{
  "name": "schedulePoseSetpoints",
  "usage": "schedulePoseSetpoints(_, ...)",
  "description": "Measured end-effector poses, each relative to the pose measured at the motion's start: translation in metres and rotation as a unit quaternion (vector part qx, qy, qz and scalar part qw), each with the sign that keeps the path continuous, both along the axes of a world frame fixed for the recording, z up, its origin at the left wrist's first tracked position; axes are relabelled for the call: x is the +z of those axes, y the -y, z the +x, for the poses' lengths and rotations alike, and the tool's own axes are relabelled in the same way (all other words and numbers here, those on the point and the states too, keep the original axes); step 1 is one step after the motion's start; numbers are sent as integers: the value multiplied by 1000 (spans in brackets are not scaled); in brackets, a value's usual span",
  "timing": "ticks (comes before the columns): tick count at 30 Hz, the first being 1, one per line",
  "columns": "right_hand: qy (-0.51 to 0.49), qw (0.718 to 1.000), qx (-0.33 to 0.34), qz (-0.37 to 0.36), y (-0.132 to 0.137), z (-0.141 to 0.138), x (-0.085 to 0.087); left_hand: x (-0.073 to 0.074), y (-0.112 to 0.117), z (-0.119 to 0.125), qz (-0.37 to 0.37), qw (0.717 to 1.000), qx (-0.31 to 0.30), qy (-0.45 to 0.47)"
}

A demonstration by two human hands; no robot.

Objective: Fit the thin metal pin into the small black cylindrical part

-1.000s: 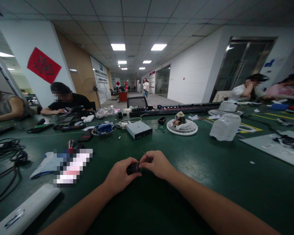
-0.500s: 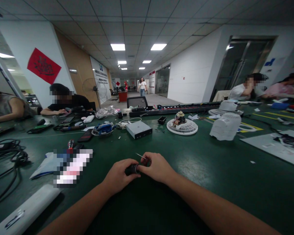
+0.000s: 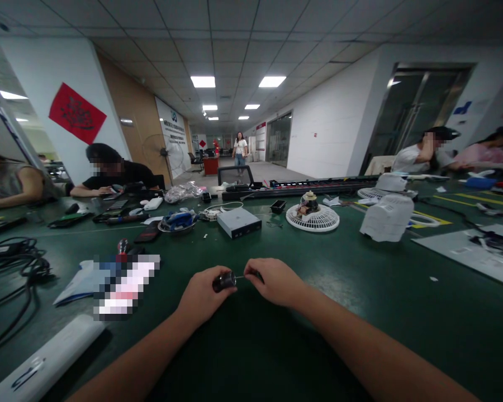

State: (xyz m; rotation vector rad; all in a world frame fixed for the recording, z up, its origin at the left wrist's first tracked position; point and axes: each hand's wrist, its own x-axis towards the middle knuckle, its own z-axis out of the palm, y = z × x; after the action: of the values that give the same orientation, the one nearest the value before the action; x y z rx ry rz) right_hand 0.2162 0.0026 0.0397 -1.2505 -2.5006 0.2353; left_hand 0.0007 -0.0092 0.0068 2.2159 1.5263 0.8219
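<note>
Left fingers [image 3: 207, 277] grip black cylinder [image 3: 224, 282], right fingers [image 3: 255, 269] pinch thin pin [image 3: 240, 277], open green benchtop [image 3: 339, 335] around.

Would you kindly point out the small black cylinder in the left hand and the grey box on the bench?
small black cylinder [image 3: 223, 282], head view, on its side
grey box [image 3: 238, 222], head view, on its top

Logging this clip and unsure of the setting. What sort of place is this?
Probably an electronics repair or teardown workshop: a long green-topped workbench runs down a large hall, a fan taken apart lies on it beside a grey metal box, and seated people work along it.
</note>
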Motion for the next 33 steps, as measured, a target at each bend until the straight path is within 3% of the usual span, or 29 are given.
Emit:
schedulePoseSetpoints(3, 17, 1000, -10, 11, 1, -3, -2, 1, 2, 2, 7, 1000, -20, -7)
schedulePoseSetpoints(7, -12, 999, -5, -50, 1, -3, -5, 1, 2, 2, 6, 1000, -25, -17)
schedulePoseSetpoints(11, -17, 997, -49, -52, -2, -2, -8, 2, 3, 1, 6, 999, -29, -37)
schedulePoseSetpoints(16, -32, 994, -31, -96, -5, 0, -9, 5, 5, 4, 10, 996, -14, -89)
schedulePoseSetpoints(20, -45, 990, 4, -131, -5, -1, -10, 5, 7, 6, 10, 994, -42, -102)
schedulePoseSetpoints(25, -1, 995, -85, -60, 0, -7, -9, 4, 6, 6, 9, 994, 15, -112)
schedulePoseSetpoints(28, 32, 991, -121, -53, 7, -8, 0, 0, 2, 5, 23, 991, 49, -125)
schedulePoseSetpoints(29, 30, 991, -106, -70, 9, -7, 4, -2, 1, 5, 25, 990, 55, -130)
schedulePoseSetpoints(31, 31, 986, -10, -162, 13, -4, 12, -5, -1, 3, 26, 988, 62, -137)
schedulePoseSetpoints(33, 72, 961, 55, -260, 14, 1, 16, -2, -1, 2, 35, 988, 68, -136)
